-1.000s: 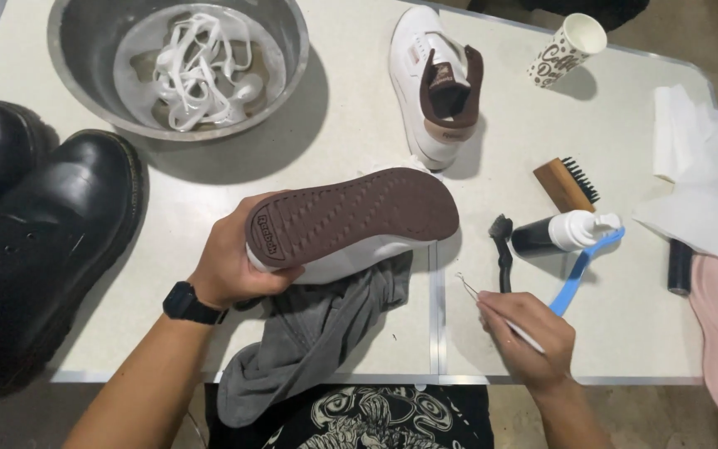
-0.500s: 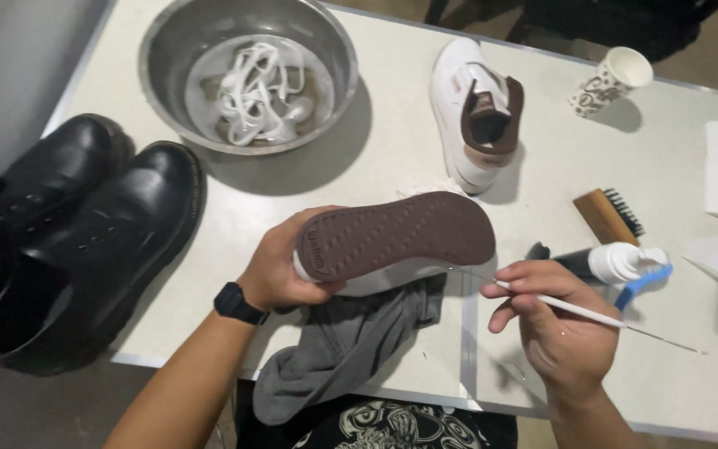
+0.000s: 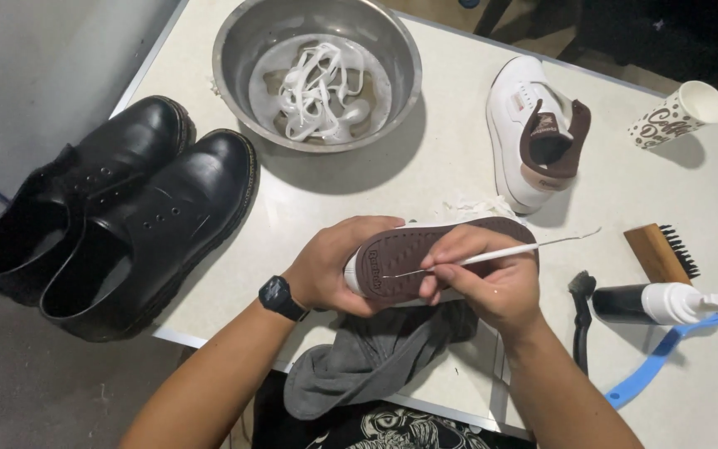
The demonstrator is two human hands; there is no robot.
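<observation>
over table, right hand picks sole

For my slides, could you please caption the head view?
Left hand steadies an upturned sneaker; right hand works a thin pick along its sole.

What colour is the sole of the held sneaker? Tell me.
Dark maroon-brown sole, seen in the head view.

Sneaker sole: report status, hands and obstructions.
Left hand grips upturned sneaker. Right hand holds thin pick, tip on brown sole. Grey cloth beneath; nothing blocking.
</observation>
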